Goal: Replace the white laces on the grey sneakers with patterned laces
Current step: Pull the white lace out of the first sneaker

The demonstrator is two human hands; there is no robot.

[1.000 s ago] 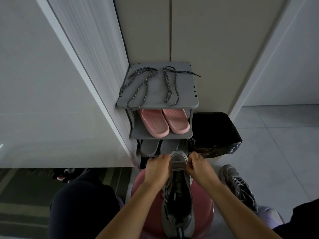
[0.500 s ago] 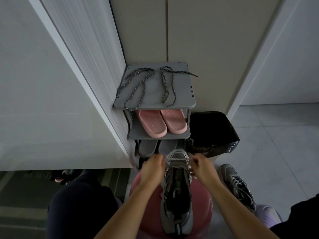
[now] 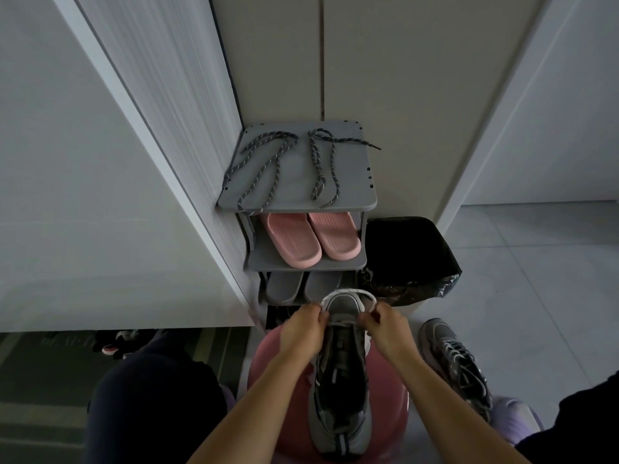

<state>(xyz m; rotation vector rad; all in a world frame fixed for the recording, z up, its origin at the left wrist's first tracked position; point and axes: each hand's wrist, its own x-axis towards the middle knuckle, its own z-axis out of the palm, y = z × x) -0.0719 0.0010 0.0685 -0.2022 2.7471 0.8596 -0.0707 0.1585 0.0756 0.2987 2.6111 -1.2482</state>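
Arching wider than 1 second ago, the white lace (image 3: 348,291) is pinched by the left hand (image 3: 303,331) and right hand (image 3: 385,329), looping just ahead of them; unlacing of the grey sneaker (image 3: 341,390) is judged nearly done.

**White lace drawn out at the toe**

You moved your left hand (image 3: 303,333) and right hand (image 3: 388,329) apart from their close position over the toe of the grey sneaker (image 3: 341,380). One second before, both hands covered the toe end and little lace showed. As you separated them, the white lace (image 3: 348,290) came out as a loop arcing round the toe, running from the pinching fingers of one hand to those of the other. The toe came into plain view between them.
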